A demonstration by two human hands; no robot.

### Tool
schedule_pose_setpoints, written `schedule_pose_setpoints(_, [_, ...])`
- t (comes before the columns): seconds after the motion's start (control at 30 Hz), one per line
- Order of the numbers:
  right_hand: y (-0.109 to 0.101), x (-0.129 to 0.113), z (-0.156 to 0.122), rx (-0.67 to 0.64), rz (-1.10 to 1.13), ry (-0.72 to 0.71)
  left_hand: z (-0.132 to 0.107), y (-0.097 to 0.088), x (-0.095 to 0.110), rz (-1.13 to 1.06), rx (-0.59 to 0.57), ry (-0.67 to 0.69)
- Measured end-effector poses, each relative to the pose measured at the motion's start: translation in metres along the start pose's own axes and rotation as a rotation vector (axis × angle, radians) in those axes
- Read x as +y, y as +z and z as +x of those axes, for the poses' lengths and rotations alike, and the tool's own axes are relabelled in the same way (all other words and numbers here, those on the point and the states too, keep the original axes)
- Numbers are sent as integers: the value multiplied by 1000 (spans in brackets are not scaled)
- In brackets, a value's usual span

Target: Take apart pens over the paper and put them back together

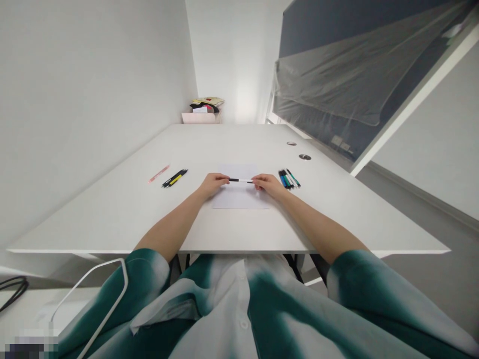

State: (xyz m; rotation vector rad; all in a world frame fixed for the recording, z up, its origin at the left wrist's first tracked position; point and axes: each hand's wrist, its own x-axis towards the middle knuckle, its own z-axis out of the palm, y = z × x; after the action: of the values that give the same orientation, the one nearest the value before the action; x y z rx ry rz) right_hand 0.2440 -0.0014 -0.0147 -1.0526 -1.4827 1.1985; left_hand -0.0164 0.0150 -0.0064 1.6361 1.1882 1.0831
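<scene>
A black and white pen [240,180] is held level above a white sheet of paper [239,197] on the white table [112,219]. My left hand [213,184] pinches its black left end. My right hand [266,184] pinches its white right end. Both hands hover over the upper part of the sheet, with fingers closed on the pen.
Several pens [289,179] lie in a group just right of my right hand. Two black and yellow pens [174,178] and a pink pen [158,173] lie to the left. Two round cable holes [304,157] sit further back. A box with items [202,115] stands at the far end.
</scene>
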Motion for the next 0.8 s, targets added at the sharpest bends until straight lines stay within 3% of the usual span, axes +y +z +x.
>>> schedule_pose_setpoints(0.2, [-2,2,2,67,146,64,3,-5,-7,-58,10,-34])
schedule_pose_setpoints(0.43, [-3,3,3,118,148,135,5,-7,-9,-109,-18,-55])
schedule_pose_setpoints(0.8, [-7,9,6,104,104,57,5,-6,-8,-93,28,-54])
